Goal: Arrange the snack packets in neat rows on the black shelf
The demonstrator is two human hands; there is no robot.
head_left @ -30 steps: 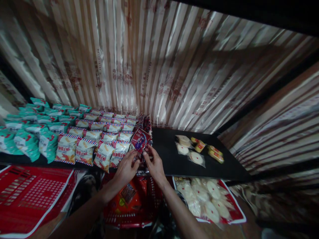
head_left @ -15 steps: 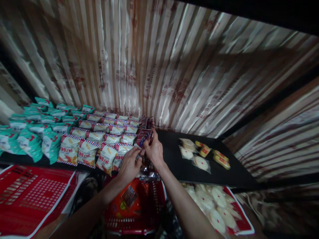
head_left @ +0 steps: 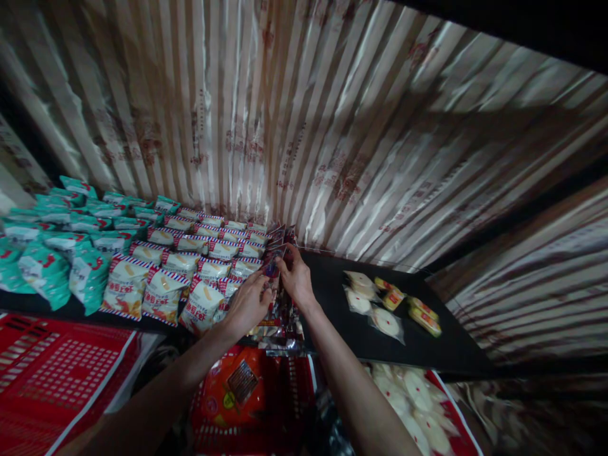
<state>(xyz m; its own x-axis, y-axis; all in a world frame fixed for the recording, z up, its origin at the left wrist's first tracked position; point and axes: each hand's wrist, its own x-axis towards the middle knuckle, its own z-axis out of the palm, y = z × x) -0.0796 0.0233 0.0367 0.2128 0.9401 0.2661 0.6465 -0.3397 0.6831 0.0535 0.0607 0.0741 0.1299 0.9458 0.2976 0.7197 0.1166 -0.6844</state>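
Note:
On the black shelf, a small dark purple packet is pinched in my right hand, between thumb and forefinger. My left hand is closed at the packet's lower edge, its fingertips partly hidden. Under and between both hands runs a row of dark reddish packets, reaching from the shelf's front edge to the back. White snack bags with red and blue striped edges stand in rows just left of my left hand.
Teal bags fill the shelf's left end. Round white packs and yellow packs lie on the black shelf at right. Below are a red basket and an orange bag. Striped sheeting hangs behind.
The purple packet has gone slightly farther back and lower, into the row of dark packets, with both hands around it. The view has shifted a little.

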